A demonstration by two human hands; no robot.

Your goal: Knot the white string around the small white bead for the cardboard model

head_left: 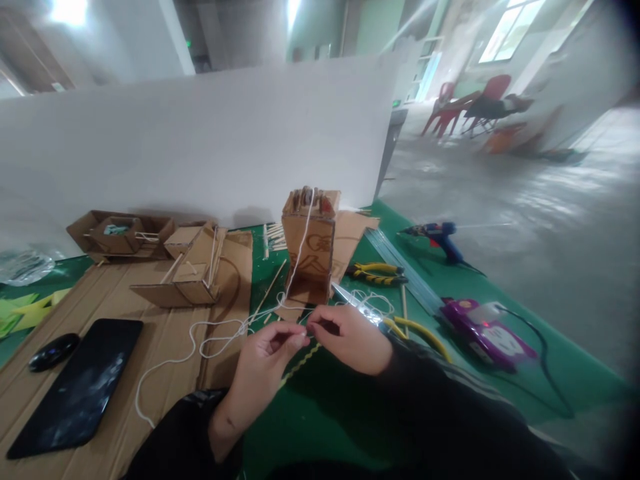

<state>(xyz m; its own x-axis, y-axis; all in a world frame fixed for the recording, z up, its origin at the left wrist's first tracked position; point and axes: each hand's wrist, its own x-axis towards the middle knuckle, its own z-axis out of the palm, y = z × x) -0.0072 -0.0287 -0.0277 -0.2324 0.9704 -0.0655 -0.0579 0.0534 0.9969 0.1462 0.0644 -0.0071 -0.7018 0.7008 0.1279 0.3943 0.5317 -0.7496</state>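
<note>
My left hand (273, 353) and my right hand (353, 337) meet fingertip to fingertip, low in front of a cardboard tower (310, 250). Both are closed in a pinch on thin white string (220, 323); the bit between the fingers is hardly visible. The string hangs from the tower's top, down its front, and lies in loose loops to the left. More loops lie behind my right hand, beside scissors (357, 300) with yellow handles. A twisted yellowish strip (300, 365) shows below my fingers.
Left, a cardboard sheet (165, 373) bears a black tablet (80, 383), a mouse (55, 351) and a cardboard model (185, 273). Right, on the green table, are pliers (377, 273), clear glue sticks (405, 270), a blue glue gun (437, 237) and a purple power strip (485, 333) with a cable.
</note>
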